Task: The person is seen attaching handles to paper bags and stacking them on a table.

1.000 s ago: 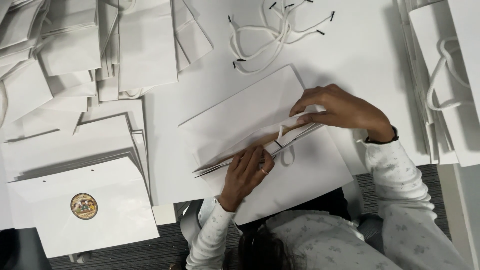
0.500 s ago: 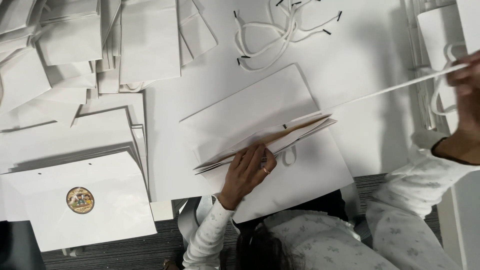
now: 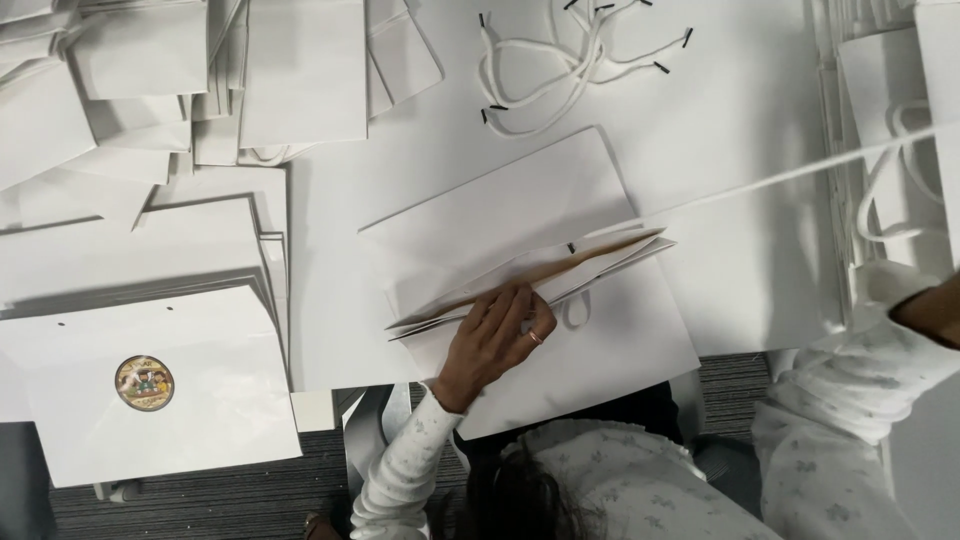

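Observation:
A flat white paper bag (image 3: 520, 215) lies in the middle of the white table (image 3: 740, 90), its brown-lined mouth slightly parted. My left hand (image 3: 495, 340), a ring on one finger, rests flat on the bag with the fingertips at the mouth's edge. A white cord (image 3: 760, 180) runs taut from the bag's top edge up to the right border of the view. My right hand is beyond that border; only its wrist (image 3: 930, 310) and patterned white sleeve (image 3: 860, 390) show.
Loose white cords with black tips (image 3: 560, 60) lie at the back centre. Stacks of flat white bags fill the left, the nearest one (image 3: 150, 400) bearing a round sticker (image 3: 144, 382). Bags with cord handles (image 3: 900, 150) are piled on the right.
My right hand left the bag's mouth and drew the cord out far to the right, passing out of view. My left hand stayed on the bag.

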